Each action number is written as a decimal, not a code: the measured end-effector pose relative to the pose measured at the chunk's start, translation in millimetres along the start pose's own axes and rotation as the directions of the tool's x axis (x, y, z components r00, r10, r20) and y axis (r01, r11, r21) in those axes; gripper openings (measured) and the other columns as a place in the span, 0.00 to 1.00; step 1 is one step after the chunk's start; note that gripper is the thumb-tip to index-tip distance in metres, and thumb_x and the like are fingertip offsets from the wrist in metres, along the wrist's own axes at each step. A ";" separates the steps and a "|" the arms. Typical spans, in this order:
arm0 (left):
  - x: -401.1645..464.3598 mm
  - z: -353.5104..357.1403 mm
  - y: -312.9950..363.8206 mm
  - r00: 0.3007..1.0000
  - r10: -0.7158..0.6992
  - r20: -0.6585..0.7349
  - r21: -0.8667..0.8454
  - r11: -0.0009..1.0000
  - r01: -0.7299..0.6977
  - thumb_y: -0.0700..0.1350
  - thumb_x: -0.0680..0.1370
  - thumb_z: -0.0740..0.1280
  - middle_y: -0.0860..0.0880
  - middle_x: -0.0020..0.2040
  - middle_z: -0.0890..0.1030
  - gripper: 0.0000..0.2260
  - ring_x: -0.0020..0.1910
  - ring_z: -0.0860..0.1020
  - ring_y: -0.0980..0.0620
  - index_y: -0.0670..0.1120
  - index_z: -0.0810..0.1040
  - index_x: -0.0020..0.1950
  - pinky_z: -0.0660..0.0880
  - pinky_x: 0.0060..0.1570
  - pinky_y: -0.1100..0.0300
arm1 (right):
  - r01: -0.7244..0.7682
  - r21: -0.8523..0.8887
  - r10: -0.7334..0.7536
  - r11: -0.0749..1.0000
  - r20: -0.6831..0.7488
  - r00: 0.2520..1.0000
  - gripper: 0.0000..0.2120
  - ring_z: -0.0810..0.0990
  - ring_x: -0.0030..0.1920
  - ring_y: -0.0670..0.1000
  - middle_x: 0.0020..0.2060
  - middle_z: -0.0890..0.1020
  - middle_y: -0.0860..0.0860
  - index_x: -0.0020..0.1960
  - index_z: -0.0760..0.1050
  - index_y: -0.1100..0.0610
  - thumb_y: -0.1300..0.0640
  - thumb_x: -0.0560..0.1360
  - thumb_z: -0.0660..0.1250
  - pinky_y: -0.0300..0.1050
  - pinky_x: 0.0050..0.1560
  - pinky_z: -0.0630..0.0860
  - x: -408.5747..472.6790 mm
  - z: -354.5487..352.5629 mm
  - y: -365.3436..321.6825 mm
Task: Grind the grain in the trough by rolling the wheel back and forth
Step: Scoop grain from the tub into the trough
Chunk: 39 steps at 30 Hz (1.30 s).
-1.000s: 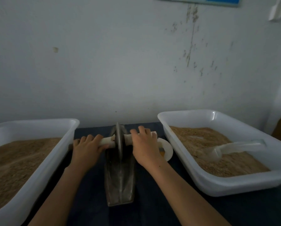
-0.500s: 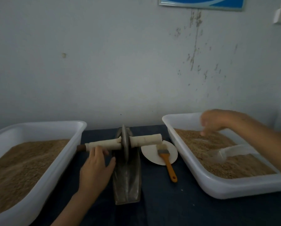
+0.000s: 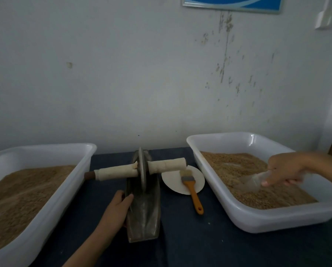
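Standing in the trough (image 3: pixel 144 212) beyond the left hand (image 3: pixel 117 211) gripping its rim, the wheel (image 3: pixel 142 168); right hand (image 3: pixel 284 170) clutching scoop (image 3: pixel 251 182).

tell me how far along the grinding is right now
Rolling is not under way: neither hand is on the wheel, which stands in the trough. In hand: the left hand holds the trough's edge, while the right hand grips a clear scoop in the right tub of grain. Whether the trough holds grain is unclear. Left: probably adding a scoopful, then rolling the wheel. The brush lies across the plate.
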<state>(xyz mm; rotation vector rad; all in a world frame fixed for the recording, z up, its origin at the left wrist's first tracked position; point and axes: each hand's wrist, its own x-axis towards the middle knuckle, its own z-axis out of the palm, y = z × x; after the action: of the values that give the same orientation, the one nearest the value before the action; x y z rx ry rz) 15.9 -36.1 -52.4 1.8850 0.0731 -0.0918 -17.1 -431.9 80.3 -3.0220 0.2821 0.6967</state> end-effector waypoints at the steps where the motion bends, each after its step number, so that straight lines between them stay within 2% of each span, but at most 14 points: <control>1: -0.5 0.0 0.3 1.000 0.003 -0.002 -0.003 1.000 -0.003 0.49 0.82 0.58 0.45 0.45 0.78 0.10 0.41 0.78 0.51 0.44 0.72 0.51 0.69 0.33 0.61 | 0.028 -0.016 -0.028 0.999 -0.024 0.999 0.20 0.70 0.22 0.45 0.24 0.74 0.49 0.35 0.75 0.60 0.45 0.77 0.66 0.35 0.28 0.70 1.8 1.1 1.2; 4: -2.0 0.6 0.6 1.000 0.015 -0.013 -0.021 1.000 -0.015 0.48 0.82 0.58 0.44 0.45 0.78 0.09 0.42 0.77 0.50 0.43 0.72 0.52 0.69 0.34 0.60 | 0.091 0.001 -0.091 0.996 -0.092 0.992 0.20 0.69 0.21 0.44 0.22 0.73 0.46 0.32 0.72 0.57 0.45 0.77 0.66 0.35 0.28 0.69 12.2 7.9 7.2; 8: -1.8 1.2 -0.9 0.999 0.027 -0.020 -0.022 0.999 -0.028 0.48 0.82 0.58 0.46 0.46 0.78 0.08 0.43 0.78 0.51 0.45 0.72 0.51 0.69 0.36 0.60 | 0.140 0.025 -0.133 0.990 -0.184 0.974 0.20 0.68 0.26 0.45 0.27 0.72 0.49 0.32 0.69 0.54 0.43 0.77 0.64 0.35 0.31 0.66 27.8 26.0 10.7; 11: -0.1 0.7 -2.1 1.000 0.022 -0.017 -0.017 1.000 -0.022 0.49 0.82 0.58 0.47 0.46 0.78 0.08 0.44 0.78 0.52 0.47 0.72 0.51 0.69 0.36 0.60 | 0.141 -0.023 -0.142 0.990 -0.233 0.962 0.19 0.66 0.29 0.43 0.32 0.69 0.48 0.34 0.67 0.53 0.43 0.78 0.62 0.35 0.30 0.63 31.7 33.4 11.8; 14: 1.0 0.5 -4.2 0.999 0.028 -0.023 -0.019 0.999 -0.028 0.49 0.81 0.58 0.47 0.45 0.79 0.08 0.43 0.78 0.52 0.47 0.73 0.50 0.69 0.35 0.61 | 0.128 -0.052 -0.138 0.990 -0.279 0.950 0.16 0.67 0.32 0.42 0.35 0.71 0.47 0.37 0.68 0.53 0.44 0.79 0.62 0.34 0.33 0.65 29.4 35.0 17.0; 17: 1.5 0.8 -5.9 0.998 0.042 -0.042 -0.028 0.999 -0.043 0.48 0.82 0.58 0.46 0.45 0.78 0.08 0.42 0.77 0.52 0.45 0.73 0.50 0.68 0.35 0.61 | 0.184 0.109 -0.127 0.977 -0.394 0.910 0.14 0.72 0.34 0.45 0.37 0.77 0.51 0.43 0.76 0.58 0.47 0.77 0.66 0.35 0.35 0.66 24.7 32.0 22.4; 20: 0.7 1.5 -5.2 0.998 0.041 -0.048 -0.029 0.999 -0.042 0.48 0.82 0.58 0.46 0.46 0.78 0.08 0.43 0.77 0.51 0.46 0.73 0.50 0.69 0.36 0.60 | 0.285 0.293 -0.113 0.912 -0.490 0.864 0.15 0.74 0.30 0.49 0.31 0.77 0.54 0.43 0.77 0.64 0.51 0.75 0.70 0.39 0.31 0.67 19.8 25.6 24.7; 23: -0.6 1.4 -4.3 0.998 0.039 -0.040 -0.029 0.999 -0.040 0.48 0.82 0.58 0.45 0.47 0.78 0.08 0.44 0.77 0.50 0.45 0.73 0.51 0.69 0.37 0.59 | 0.249 0.236 -0.118 0.939 -0.460 0.880 0.16 0.72 0.30 0.47 0.31 0.75 0.52 0.42 0.76 0.63 0.49 0.75 0.70 0.36 0.30 0.64 21.0 26.9 20.4; 27: -2.9 2.4 -0.8 0.999 0.020 -0.036 -0.049 0.999 -0.021 0.48 0.82 0.58 0.44 0.47 0.78 0.10 0.44 0.77 0.49 0.43 0.73 0.52 0.69 0.38 0.59 | 0.142 0.129 -0.074 0.981 -0.430 0.900 0.16 0.72 0.35 0.47 0.37 0.76 0.51 0.45 0.75 0.59 0.45 0.77 0.65 0.40 0.37 0.64 32.9 42.4 15.5; 32: -2.1 2.7 -0.3 0.999 0.014 -0.030 -0.049 0.999 -0.015 0.48 0.82 0.58 0.43 0.47 0.78 0.10 0.44 0.77 0.49 0.43 0.72 0.52 0.69 0.37 0.59 | 0.100 0.199 0.012 0.975 -0.496 0.869 0.18 0.71 0.32 0.47 0.33 0.73 0.49 0.37 0.69 0.56 0.44 0.79 0.62 0.41 0.34 0.63 43.6 51.7 -0.2; 35: -0.2 1.9 -1.1 1.000 0.002 -0.026 -0.049 0.999 -0.003 0.49 0.82 0.58 0.46 0.47 0.78 0.08 0.45 0.77 0.51 0.45 0.72 0.52 0.69 0.37 0.59 | 0.061 0.209 0.037 0.976 -0.438 0.898 0.22 0.68 0.29 0.46 0.30 0.70 0.48 0.33 0.67 0.55 0.42 0.79 0.60 0.39 0.32 0.62 48.2 47.1 -13.7; 39: 3.5 -0.2 -1.6 0.999 -0.035 -0.007 -0.028 0.999 0.035 0.50 0.81 0.58 0.48 0.47 0.78 0.07 0.44 0.77 0.53 0.48 0.72 0.52 0.69 0.35 0.61 | -0.027 0.209 0.099 0.977 -0.344 0.934 0.20 0.64 0.30 0.44 0.30 0.65 0.46 0.31 0.61 0.51 0.50 0.79 0.62 0.37 0.31 0.61 53.4 43.0 -31.1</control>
<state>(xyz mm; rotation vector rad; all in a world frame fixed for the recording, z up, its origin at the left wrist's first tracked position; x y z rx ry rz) 19.3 -35.3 -54.2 1.8569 0.1125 -0.1070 17.2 -407.4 17.9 -2.9315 0.4311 0.1077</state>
